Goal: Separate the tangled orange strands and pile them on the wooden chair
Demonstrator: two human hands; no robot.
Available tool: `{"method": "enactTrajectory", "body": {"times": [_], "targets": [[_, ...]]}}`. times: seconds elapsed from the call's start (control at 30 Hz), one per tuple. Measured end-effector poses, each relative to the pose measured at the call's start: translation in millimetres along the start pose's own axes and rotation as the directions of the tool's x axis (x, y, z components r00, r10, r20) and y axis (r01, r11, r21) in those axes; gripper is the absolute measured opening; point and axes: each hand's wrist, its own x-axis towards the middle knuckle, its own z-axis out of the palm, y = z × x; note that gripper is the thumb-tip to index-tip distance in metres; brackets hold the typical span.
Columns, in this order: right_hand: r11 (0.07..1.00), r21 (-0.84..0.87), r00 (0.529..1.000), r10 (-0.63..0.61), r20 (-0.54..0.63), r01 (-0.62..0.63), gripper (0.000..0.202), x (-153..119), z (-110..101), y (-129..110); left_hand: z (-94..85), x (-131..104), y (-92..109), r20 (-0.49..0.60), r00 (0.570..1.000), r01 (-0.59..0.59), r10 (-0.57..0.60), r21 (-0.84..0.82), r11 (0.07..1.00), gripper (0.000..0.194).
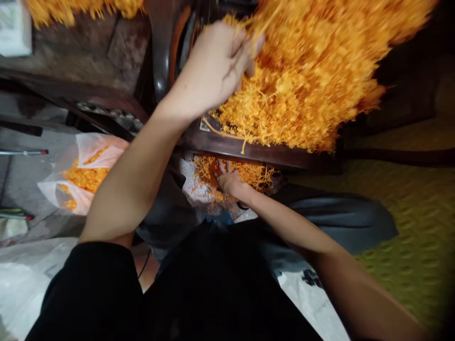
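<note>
The left arm [131,184] reached forward and inward, bare below a short black sleeve [88,284]. Its wrist [177,106] was almost in line with the forearm. The left hand [215,66] showed its back to the camera, with bent fingers [245,57] pointing forward and to the right; blur hid how tightly they closed. The right arm [302,227] slanted inward from the lower right, also bare. The right hand [232,183] sat low between the parted legs [337,220], back uppermost, fingers spread and pointing forward. It was well apart from the left, nearer the torso [213,284].
</note>
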Motion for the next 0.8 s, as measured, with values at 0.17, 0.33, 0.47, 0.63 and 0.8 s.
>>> {"method": "enactTrajectory", "body": {"times": [0.17,0.33,0.47,0.63,0.8], "targets": [[0.939,0.120,0.944,-0.310,-0.114,0.323,0.051,-84.5,-95.7,28.9,5.3,-9.6,4.6,-0.082,0.995,0.040,-0.063,-0.256,0.966,0.027],[0.718,0.475,0.799,-0.189,-0.571,0.509,0.054,-133.1,-175.9,63.5,12.3,-5.8,13.4,-0.064,0.981,0.110,-0.180,-0.584,0.804,0.015],[0.474,0.510,0.612,-0.078,-0.787,0.717,0.086,-123.8,-205.6,48.8,30.5,0.1,15.9,-0.126,0.975,0.048,-0.185,-0.689,0.723,0.019],[0.550,0.288,0.403,-0.097,-0.910,0.784,0.078,-99.7,-228.1,24.6,57.2,13.8,8.1,-0.249,0.954,-0.071,-0.164,-0.725,0.685,0.028],[0.779,0.116,0.335,-0.126,-0.934,0.616,0.039,-87.1,-251.1,34.7,64.4,23.1,11.8,-0.250,0.936,-0.004,-0.248,-0.713,0.701,0.040]]}}
